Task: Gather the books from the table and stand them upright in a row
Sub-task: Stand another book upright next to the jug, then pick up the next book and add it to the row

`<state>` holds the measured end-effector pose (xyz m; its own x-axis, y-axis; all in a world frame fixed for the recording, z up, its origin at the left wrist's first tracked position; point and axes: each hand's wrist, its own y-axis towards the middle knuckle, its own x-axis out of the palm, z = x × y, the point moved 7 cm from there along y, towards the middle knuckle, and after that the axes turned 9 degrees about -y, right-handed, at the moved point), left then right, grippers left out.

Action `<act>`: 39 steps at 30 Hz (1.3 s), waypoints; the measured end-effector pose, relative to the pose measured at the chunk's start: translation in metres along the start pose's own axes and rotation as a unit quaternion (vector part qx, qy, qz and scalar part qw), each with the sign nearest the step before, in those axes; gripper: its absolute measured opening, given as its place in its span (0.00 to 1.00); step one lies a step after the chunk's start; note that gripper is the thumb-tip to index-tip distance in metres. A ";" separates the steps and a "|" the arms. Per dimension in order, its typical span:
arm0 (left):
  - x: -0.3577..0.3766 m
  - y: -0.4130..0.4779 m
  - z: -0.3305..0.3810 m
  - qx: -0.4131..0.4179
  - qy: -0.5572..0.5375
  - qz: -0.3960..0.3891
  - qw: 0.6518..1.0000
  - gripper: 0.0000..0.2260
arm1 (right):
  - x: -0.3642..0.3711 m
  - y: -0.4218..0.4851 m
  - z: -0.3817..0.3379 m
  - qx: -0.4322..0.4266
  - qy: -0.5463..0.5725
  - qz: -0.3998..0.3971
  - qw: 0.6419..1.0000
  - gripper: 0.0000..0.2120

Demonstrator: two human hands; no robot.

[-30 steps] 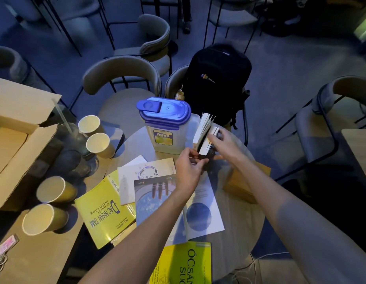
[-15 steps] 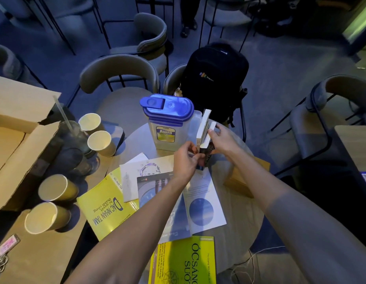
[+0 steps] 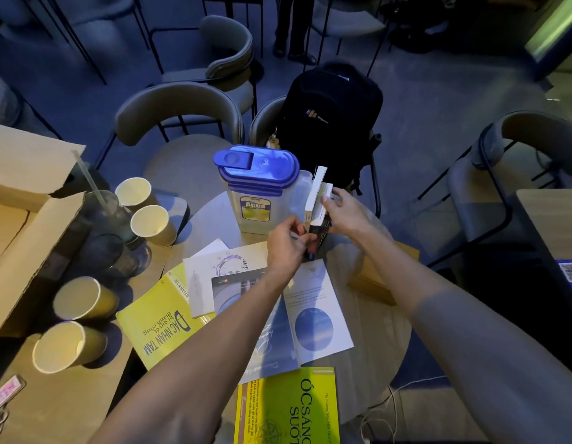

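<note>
Right fingers [image 3: 333, 200]: curled over the top page edge of the outer of the upright books [image 3: 316, 200], thumb lower on the cover; clamped, not spread.
Left fingers [image 3: 296, 226]: bent inward, pinching the dark lower spine of the same books, close to the tabletop.
Hands: right hand [image 3: 347, 214] on the far-right side of the books, left hand [image 3: 284, 246] on the near side; books between the two.
Upright books: two at least, exact count unclear; on end at the far side of the table [image 3: 377, 334], touching the side of the pitcher [image 3: 259, 200], tilted slightly toward it.
Step in hand (judged): squaring the books to stand without support.
Doing it well: press covers flat together, tap bottom edges level on the table, use the pitcher as a bookend, ease the pinch off slowly to test for toppling.
Lying flat: yellow book [image 3: 159, 318], blue-circle book [image 3: 316, 318], second yellow book [image 3: 287, 408], plus others overlapped between them.
Progress (judged): early; most of the row not yet built.
Risk: thin flat books likely floppy on end.
Surroundings: backpack [image 3: 332, 116] behind the pitcher, paper cups [image 3: 150, 219] well to the left.
</note>
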<state>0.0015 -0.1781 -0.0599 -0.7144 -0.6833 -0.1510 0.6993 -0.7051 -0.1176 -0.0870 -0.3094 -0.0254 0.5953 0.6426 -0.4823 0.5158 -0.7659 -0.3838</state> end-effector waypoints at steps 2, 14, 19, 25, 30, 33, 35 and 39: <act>0.000 0.001 -0.003 -0.006 0.000 -0.017 1.000 0.09 | 0.001 0.001 0.004 -0.004 0.003 0.004 1.000 0.20; -0.070 -0.013 -0.032 -0.057 0.120 -0.073 0.989 0.07 | 0.013 -0.046 0.056 0.070 0.028 0.015 0.997 0.19; -0.089 -0.034 -0.056 -0.077 0.270 -0.147 0.948 0.12 | 0.063 -0.087 0.079 0.082 -0.074 -0.065 0.992 0.09; -0.093 -0.045 -0.064 -0.039 0.402 -0.180 0.897 0.20 | 0.121 -0.113 0.090 0.079 -0.168 -0.113 0.976 0.15; -0.093 -0.051 -0.075 -0.052 0.428 -0.195 0.881 0.21 | 0.131 -0.113 0.090 0.071 -0.265 -0.058 0.960 0.18; -0.095 -0.050 -0.074 -0.057 0.419 -0.188 0.887 0.21 | 0.131 -0.113 0.089 0.078 -0.250 -0.057 0.963 0.16; -0.098 -0.047 -0.070 -0.059 0.415 -0.188 0.888 0.24 | 0.127 -0.113 0.085 0.071 -0.246 -0.053 0.965 0.15; -0.104 -0.042 -0.064 -0.066 0.411 -0.196 0.888 0.24 | 0.116 -0.114 0.069 0.039 -0.249 -0.047 0.967 0.11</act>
<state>0.0478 -0.0651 -0.1020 -0.6811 0.0178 -0.7320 0.4365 -0.7927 -0.4254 -0.1193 -0.1490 -0.0919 0.1680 0.6346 -0.7544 0.4934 -0.7166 -0.4929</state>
